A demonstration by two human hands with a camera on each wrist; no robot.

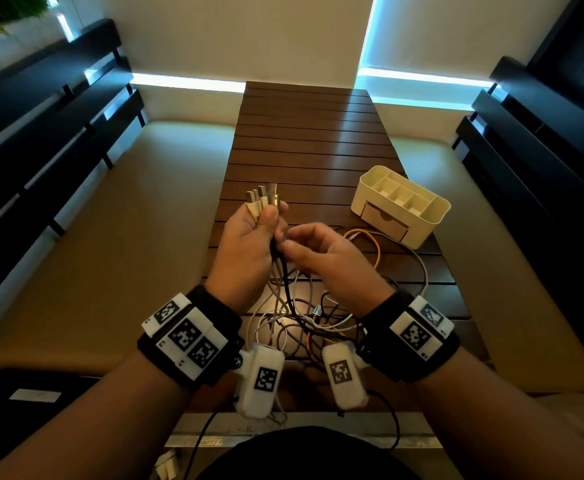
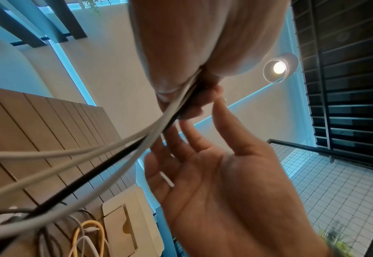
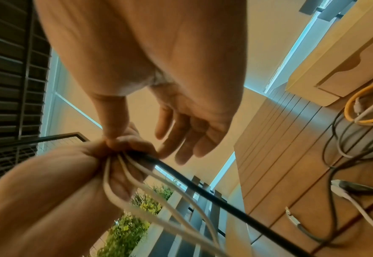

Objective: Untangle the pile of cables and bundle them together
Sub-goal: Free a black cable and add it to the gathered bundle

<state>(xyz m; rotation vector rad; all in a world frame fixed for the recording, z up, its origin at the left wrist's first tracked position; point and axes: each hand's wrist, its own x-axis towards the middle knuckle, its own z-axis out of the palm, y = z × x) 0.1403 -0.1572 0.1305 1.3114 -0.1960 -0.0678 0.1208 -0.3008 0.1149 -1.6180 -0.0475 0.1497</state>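
Note:
My left hand is raised over the slatted wooden table and grips a bunch of cable ends, their USB plugs sticking up past the thumb. White strands and one black cable hang from that fist down into a tangled pile on the table. My right hand sits right beside the fist with straight, spread fingers; its thumb touches the fist where the cables come out. The left wrist view shows its bare palm behind the strands.
A cream desk organizer with compartments and a small drawer stands at the right of the table. An orange cable loop lies in front of it. Beige cushioned benches flank the table, with dark slatted backs behind them.

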